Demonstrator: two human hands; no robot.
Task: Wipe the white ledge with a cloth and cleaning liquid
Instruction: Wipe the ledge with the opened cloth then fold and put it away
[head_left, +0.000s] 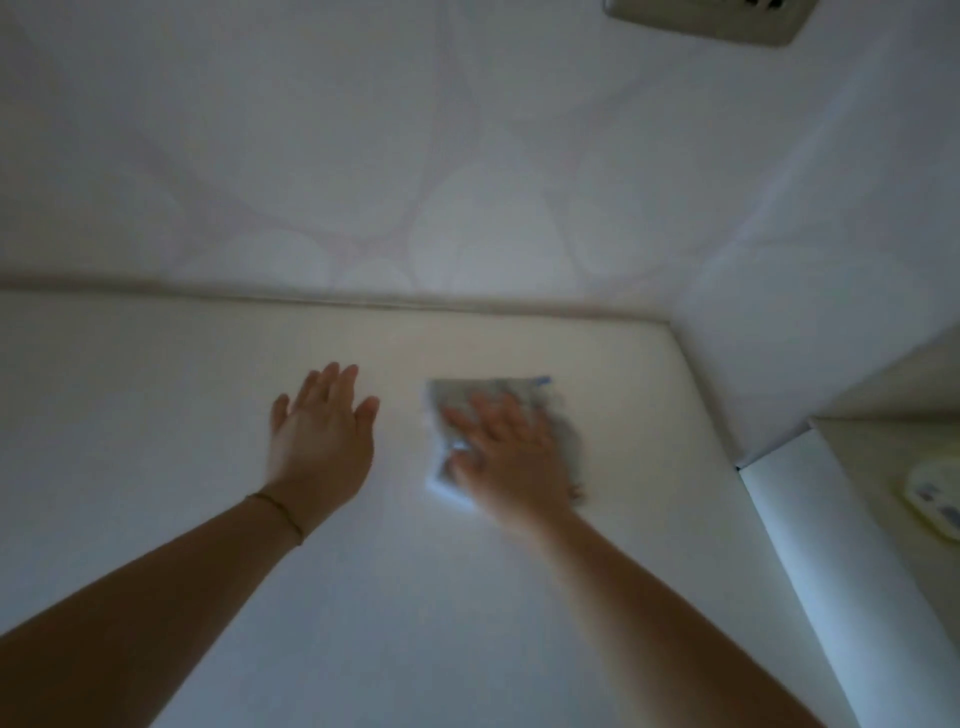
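Pressed flat, the right hand (511, 457) makes no closed grip: its fingers are spread and laid on top of the cloth (488, 400), which is held down against the white ledge (156, 441) by the palm. This hand and the cloth are blurred, so the fold of the cloth cannot be told. The cloth is grey with a white edge on its left side (a small blue mark is seen at its far right corner). It lies on the right part of the ledge, near the corner where the back wall (363, 156) and the side wall (831, 234) meet. The left hand (322, 431) is open and empty, with fingers pointed toward the back wall, just beside the cloth but apart from it. A thin band (278, 512) is worn on the left wrist.
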